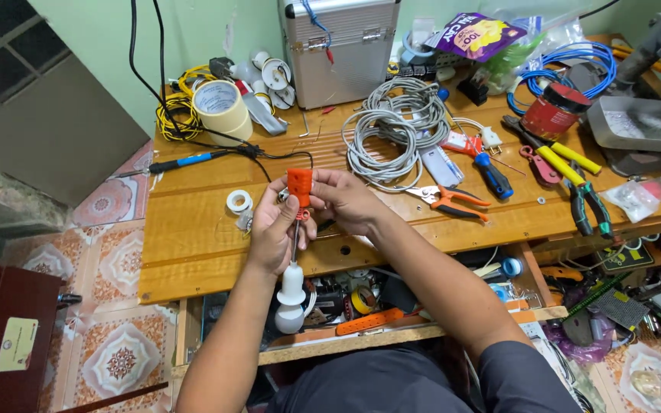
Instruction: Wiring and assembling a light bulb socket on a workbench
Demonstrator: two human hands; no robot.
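Orange plug block (pixel 299 186), pinched between left hand (pixel 273 233) and right hand (pixel 344 200), above wooden bench (pixel 193 237) centre. White lamp holder (pixel 291 294) dangles at 6 o'clock; likely hazard: its weight straining the thin cord. Grey cable coil (pixel 388 130) at 1 o'clock.

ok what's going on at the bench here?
A person holds a small orange plastic block over the wooden workbench, left hand underneath, right hand gripping it from the side. A thin wire runs down from it to a white bulb-shaped lamp holder hanging below the bench edge. Near the hands lie a coil of grey cable, orange-handled pliers, a roll of beige tape and a blue-handled soldering iron.
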